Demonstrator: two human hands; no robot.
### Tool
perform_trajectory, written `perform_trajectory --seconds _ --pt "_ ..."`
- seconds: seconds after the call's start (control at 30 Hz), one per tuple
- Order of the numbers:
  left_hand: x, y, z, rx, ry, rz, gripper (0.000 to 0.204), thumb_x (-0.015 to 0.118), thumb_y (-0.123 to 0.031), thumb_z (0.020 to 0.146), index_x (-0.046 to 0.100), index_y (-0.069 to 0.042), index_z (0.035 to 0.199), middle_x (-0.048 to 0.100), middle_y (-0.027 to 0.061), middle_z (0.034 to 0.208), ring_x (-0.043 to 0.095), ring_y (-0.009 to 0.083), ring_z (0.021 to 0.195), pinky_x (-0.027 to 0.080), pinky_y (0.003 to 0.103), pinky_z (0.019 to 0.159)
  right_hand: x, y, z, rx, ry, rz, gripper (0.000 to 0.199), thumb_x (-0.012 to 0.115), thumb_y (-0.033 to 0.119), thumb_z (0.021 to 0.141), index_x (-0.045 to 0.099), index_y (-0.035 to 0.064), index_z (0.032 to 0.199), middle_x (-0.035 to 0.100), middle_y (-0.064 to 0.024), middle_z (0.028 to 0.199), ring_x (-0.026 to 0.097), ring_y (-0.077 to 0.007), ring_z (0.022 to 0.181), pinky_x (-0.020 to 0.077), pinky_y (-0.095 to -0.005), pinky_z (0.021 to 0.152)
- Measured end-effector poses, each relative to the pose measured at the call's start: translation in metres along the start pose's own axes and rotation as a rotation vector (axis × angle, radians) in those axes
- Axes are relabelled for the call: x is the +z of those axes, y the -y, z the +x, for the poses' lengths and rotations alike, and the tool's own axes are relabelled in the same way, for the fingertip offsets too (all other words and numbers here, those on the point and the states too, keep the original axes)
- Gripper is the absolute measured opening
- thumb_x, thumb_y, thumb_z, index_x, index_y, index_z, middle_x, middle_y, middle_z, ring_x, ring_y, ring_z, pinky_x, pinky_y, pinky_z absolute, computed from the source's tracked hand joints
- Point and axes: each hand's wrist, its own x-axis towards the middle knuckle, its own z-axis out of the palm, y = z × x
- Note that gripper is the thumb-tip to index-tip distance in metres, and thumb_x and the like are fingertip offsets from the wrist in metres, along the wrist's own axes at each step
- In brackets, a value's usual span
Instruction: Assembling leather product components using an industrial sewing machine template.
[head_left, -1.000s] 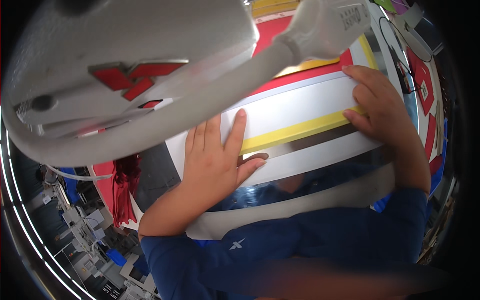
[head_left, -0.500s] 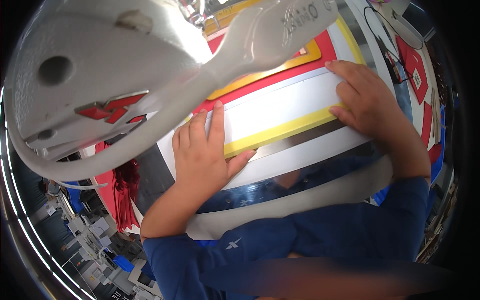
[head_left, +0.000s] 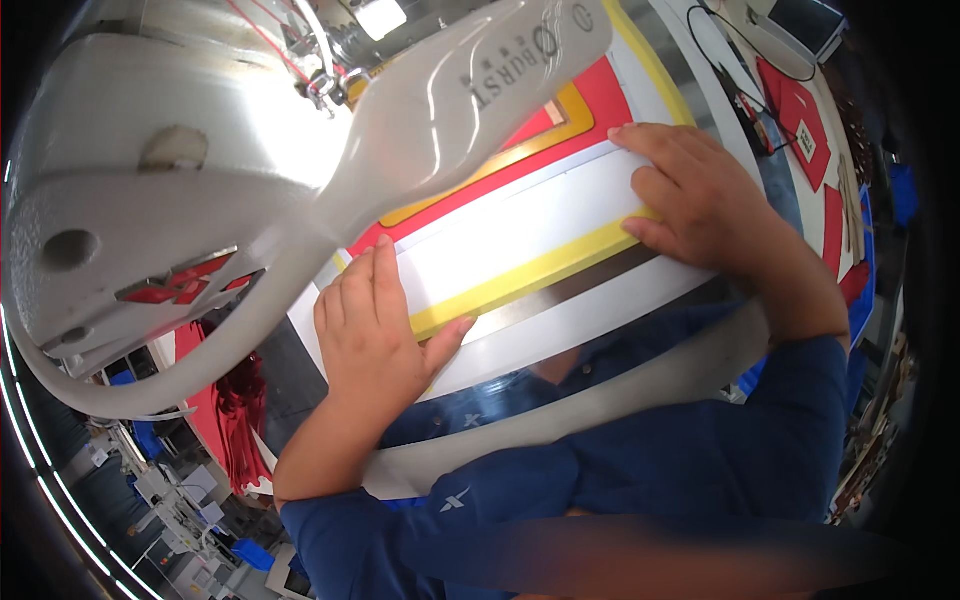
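A white panel [head_left: 520, 220] with a yellow strip [head_left: 540, 277] along its near edge lies across the sewing machine bed. My left hand [head_left: 370, 335] rests on the panel's left end, fingers stretched toward its far edge and thumb apart by the strip. At the right end is my right hand [head_left: 695, 190]. Its index finger reaches the far edge, its thumb touches the strip, and the other fingers are bent. Beyond the panel lie red material [head_left: 610, 95] and a yellow frame [head_left: 570, 120], partly hidden by the machine's pale curved guard [head_left: 400, 140].
The grey sewing machine head [head_left: 150, 215] fills the upper left. Dark red fabric [head_left: 240, 425] hangs at the left. On the right are red pieces [head_left: 795, 115], a black cable [head_left: 715, 55] and a blue bin [head_left: 860, 340]. A shiny metal surface [head_left: 500, 395] lies in front of me.
The view has shifted, so the machine and panel appear moved left and slightly turned. Both hands keep about the same places on the panel.
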Motion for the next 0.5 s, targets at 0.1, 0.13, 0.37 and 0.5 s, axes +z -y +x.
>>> perform_trajectory --seconds 0.1,0.13,0.37,0.5 --pt "-0.001 -0.002 -0.001 -0.039 0.021 -0.007 0.100 0.083 -0.056 0.081 0.050 0.006 0.152 0.057 0.0244 0.140 0.056 0.0399 0.124 0.042 0.051 0.106 0.001 -0.001 0.004 -0.015 -0.017 0.013 0.034 0.083 0.026 0.086 0.065 0.0023 0.103 0.064 -0.0212 0.140 0.062 -0.0382 0.130 0.0483 -0.0503 0.112" --pt "-0.002 -0.003 -0.001 -0.044 0.018 0.005 0.100 0.083 -0.057 0.081 0.051 0.007 0.151 0.057 0.0242 0.139 0.057 0.0398 0.124 0.042 0.051 0.106 0.003 -0.001 0.005 -0.002 -0.016 0.037 0.037 0.083 0.027 0.086 0.066 0.0025 0.108 0.063 -0.0208 0.142 0.062 -0.0397 0.130 0.0484 -0.0506 0.111" --pt "-0.001 -0.005 -0.001 -0.017 -0.066 0.003 0.096 0.082 -0.056 0.081 0.053 0.007 0.147 0.058 0.0235 0.138 0.056 0.0404 0.125 0.042 0.051 0.107 0.001 0.033 0.068 -0.197 -0.058 0.201 0.058 0.083 0.034 0.088 0.067 0.0060 0.137 0.062 -0.0177 0.146 0.059 -0.0356 0.132 0.0460 -0.0487 0.111" --pt "0.005 -0.001 -0.004 -0.027 -0.064 -0.047 0.092 0.082 -0.053 0.085 0.052 0.008 0.148 0.057 0.0248 0.138 0.056 0.0423 0.127 0.042 0.053 0.109 0.047 0.048 0.121 -0.313 -0.184 0.159 0.059 0.074 0.046 0.097 0.068 0.0047 0.138 0.065 -0.0145 0.140 0.060 -0.0305 0.129 0.0461 -0.0433 0.106"
